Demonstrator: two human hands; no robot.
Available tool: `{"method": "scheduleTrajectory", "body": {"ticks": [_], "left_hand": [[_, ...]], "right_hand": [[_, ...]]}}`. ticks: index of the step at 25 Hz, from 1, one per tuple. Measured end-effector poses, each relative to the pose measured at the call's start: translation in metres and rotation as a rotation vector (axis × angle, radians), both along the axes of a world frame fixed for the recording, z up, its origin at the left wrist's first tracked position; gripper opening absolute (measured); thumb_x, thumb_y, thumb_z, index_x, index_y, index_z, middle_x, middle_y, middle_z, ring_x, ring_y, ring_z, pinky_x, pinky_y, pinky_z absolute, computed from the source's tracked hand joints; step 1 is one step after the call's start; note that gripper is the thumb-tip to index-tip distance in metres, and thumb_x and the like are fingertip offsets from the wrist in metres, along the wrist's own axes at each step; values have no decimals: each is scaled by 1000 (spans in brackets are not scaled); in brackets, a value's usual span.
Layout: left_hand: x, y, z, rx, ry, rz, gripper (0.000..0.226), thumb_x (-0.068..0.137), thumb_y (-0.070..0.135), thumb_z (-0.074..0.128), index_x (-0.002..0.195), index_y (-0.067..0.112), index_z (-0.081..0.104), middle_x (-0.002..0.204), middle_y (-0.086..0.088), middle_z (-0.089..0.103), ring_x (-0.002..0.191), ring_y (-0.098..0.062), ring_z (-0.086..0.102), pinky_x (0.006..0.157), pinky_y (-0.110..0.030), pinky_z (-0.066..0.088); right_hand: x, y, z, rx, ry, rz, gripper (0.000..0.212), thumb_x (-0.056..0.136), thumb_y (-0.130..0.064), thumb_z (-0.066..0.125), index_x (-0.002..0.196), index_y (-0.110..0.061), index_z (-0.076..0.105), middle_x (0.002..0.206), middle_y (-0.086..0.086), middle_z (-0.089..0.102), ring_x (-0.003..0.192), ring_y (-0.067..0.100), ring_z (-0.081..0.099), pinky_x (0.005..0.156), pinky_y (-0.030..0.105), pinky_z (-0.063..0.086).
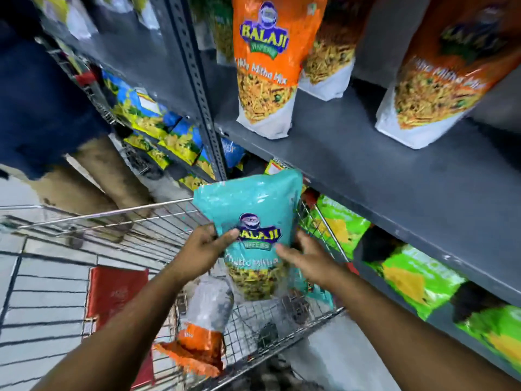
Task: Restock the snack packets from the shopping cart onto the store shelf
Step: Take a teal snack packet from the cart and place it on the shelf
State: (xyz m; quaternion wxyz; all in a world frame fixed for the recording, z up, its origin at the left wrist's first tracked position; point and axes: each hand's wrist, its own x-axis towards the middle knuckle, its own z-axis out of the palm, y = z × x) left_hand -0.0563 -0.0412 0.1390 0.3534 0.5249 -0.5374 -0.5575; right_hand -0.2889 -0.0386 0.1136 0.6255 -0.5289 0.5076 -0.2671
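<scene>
I hold a teal Balaji snack packet (pixel 253 218) upright above the wire shopping cart (pixel 127 238). My left hand (pixel 205 249) grips its left edge, thumb across the logo. My right hand (pixel 304 258) presses its right side with the fingers spread on the front. An orange packet (pixel 194 351) lies in the cart below, top end toward me. The grey shelf (pixel 394 176) to the right carries standing orange Balaji packets (pixel 265 66) and has bare room between them.
Green packets (pixel 417 280) fill the shelf below at right. Blue and yellow packets (pixel 158 128) sit on the left bay, past a grey perforated upright (pixel 203 88). A person in a blue top and tan shorts (pixel 42 108) stands at left. A red flat item (pixel 115 294) lies in the cart.
</scene>
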Motion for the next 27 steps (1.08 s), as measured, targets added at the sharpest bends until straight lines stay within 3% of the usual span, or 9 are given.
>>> {"method": "scheduleTrajectory", "body": {"ticks": [2, 5, 7, 9, 13, 16, 20, 22, 27], "left_hand": [[-27, -4, 23, 26, 97, 2, 34, 85, 35, 65, 104, 6, 67, 93, -2, 77, 85, -15, 70, 71, -27, 57], [-81, -9, 64, -35, 116, -74, 20, 97, 9, 44, 98, 7, 65, 76, 9, 77, 72, -5, 71, 59, -18, 56], [-115, -11, 83, -93, 134, -105, 20, 97, 11, 47, 93, 11, 67, 77, 8, 77, 73, -7, 71, 59, -20, 58], [-151, -12, 97, -127, 184, -157, 18, 93, 20, 54, 93, 11, 69, 83, 3, 78, 76, -11, 72, 59, -22, 57], [-238, -4, 119, -248, 187, -259, 22, 80, 31, 56, 78, 15, 72, 72, 9, 77, 66, -4, 69, 54, -16, 53], [-302, 5, 122, -288, 227, -343, 23, 83, 29, 56, 92, 15, 72, 85, 8, 77, 80, -9, 70, 67, -23, 57], [-367, 11, 129, -303, 346, -372, 17, 88, 26, 60, 98, 22, 74, 101, 5, 76, 100, -19, 66, 92, -39, 52], [-394, 16, 138, -311, 421, -415, 18, 90, 22, 58, 97, 25, 74, 99, 9, 75, 100, -15, 65, 92, -34, 53], [-491, 47, 143, -248, 456, -479, 13, 91, 19, 57, 92, 18, 70, 88, 9, 75, 88, -9, 66, 83, -26, 55]], "right_hand": [[-9, 1, 13, -13, -268, -191, 64, 64, -57, 76, 117, -26, 57, 116, -7, 68, 108, 15, 64, 89, 32, 52], [-45, 8, 42, -145, -361, -419, 62, 65, -55, 76, 113, -17, 62, 111, 1, 72, 102, 20, 66, 89, 40, 54], [-76, 16, 63, -250, -316, -511, 41, 76, -43, 69, 109, -18, 64, 106, 0, 73, 100, 18, 67, 89, 40, 54], [-109, 26, 77, -358, -273, -589, 21, 85, -31, 63, 103, -22, 65, 96, -7, 73, 90, 6, 67, 80, 28, 55], [-180, 57, 97, -495, -247, -764, 37, 79, -45, 62, 109, -23, 64, 106, -1, 71, 100, 18, 66, 89, 41, 53], [-234, 79, 101, -576, -258, -889, 45, 79, -44, 62, 114, -16, 62, 108, 0, 71, 100, 19, 66, 92, 45, 53], [-282, 94, 104, -674, -237, -986, 37, 84, -42, 62, 116, -23, 62, 114, -1, 70, 109, 22, 64, 97, 52, 49], [-303, 101, 111, -739, -224, -1055, 44, 82, -48, 63, 117, -22, 60, 116, 2, 69, 112, 25, 62, 97, 49, 50], [-382, 132, 131, -839, -154, -1318, 41, 81, -48, 52, 107, -18, 63, 101, -8, 69, 91, 5, 62, 81, 26, 52]]}}
